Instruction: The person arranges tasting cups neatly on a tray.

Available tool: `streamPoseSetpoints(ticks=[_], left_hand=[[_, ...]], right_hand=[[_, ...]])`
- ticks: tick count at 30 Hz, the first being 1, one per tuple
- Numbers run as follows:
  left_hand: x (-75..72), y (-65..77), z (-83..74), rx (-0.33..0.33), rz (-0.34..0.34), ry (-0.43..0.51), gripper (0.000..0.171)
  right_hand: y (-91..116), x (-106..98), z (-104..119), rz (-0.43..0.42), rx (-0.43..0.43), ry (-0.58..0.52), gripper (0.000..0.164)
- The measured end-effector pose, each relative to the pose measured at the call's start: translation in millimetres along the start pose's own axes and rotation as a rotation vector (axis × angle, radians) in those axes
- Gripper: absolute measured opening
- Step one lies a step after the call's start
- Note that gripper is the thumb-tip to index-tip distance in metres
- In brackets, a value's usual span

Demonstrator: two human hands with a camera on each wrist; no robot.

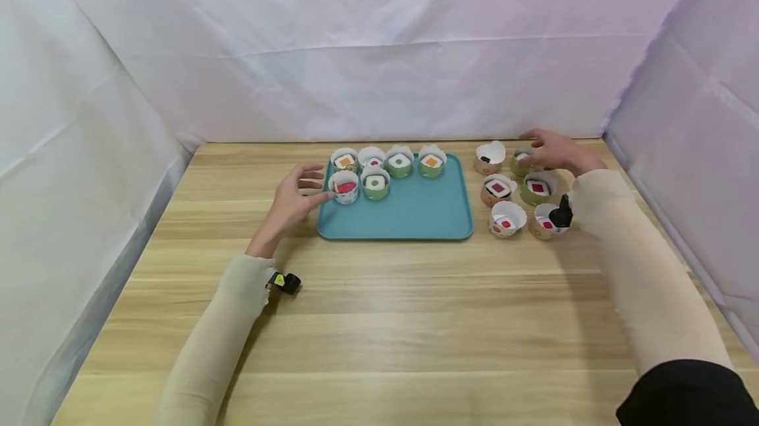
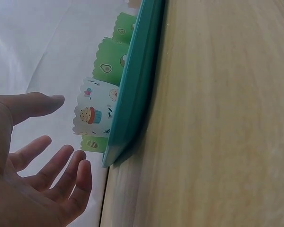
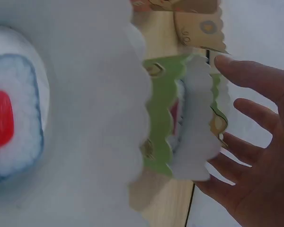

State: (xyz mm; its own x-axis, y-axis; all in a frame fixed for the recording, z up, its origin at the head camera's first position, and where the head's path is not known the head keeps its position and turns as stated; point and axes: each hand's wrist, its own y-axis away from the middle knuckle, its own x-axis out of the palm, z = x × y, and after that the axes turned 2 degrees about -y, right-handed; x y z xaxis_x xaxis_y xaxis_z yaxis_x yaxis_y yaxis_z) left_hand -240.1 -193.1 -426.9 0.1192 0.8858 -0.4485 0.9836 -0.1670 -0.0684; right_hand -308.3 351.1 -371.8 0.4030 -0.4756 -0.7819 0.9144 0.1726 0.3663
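My left hand (image 1: 296, 195) is at the left edge of the teal tray (image 1: 409, 218), thumb and fingers spread apart around nothing. Nearest to it on the tray is a white paper baking cup (image 2: 95, 109) with cupcake prints, holding a red-topped sushi piece (image 1: 345, 187). My right hand (image 1: 554, 151) reaches over the back of the right-hand group of cups. Its thumb and fingers are spread close about a green paper cup (image 1: 522, 161), partly hidden by the hand. In the right wrist view, another green cup (image 3: 162, 113) with a sushi piece stands in front of that hand.
Several more cups stand on the tray, including a green one (image 1: 375, 184) and an orange-topped one (image 1: 432, 161). Right of the tray are brown cups (image 1: 497, 190) and a white-rimmed cup (image 1: 507, 218). A white cloth (image 1: 385, 83) hangs behind the wooden table (image 1: 379, 320).
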Motion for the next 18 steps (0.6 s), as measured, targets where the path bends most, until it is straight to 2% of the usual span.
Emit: streamPoseSetpoints(ticks=[5,18], left_hand=[[2.1,-1.9,-2.2,0.005,-0.01,-0.002,0.064],[3.7,-2.3,-1.2,-0.006,-0.002,-0.001,0.064]], right_hand=[[-2.7,4.4,-2.3,-0.036,0.013,0.049,0.072],[-5.2,9.4,-6.2,-0.08,0.037,0.055,0.067]])
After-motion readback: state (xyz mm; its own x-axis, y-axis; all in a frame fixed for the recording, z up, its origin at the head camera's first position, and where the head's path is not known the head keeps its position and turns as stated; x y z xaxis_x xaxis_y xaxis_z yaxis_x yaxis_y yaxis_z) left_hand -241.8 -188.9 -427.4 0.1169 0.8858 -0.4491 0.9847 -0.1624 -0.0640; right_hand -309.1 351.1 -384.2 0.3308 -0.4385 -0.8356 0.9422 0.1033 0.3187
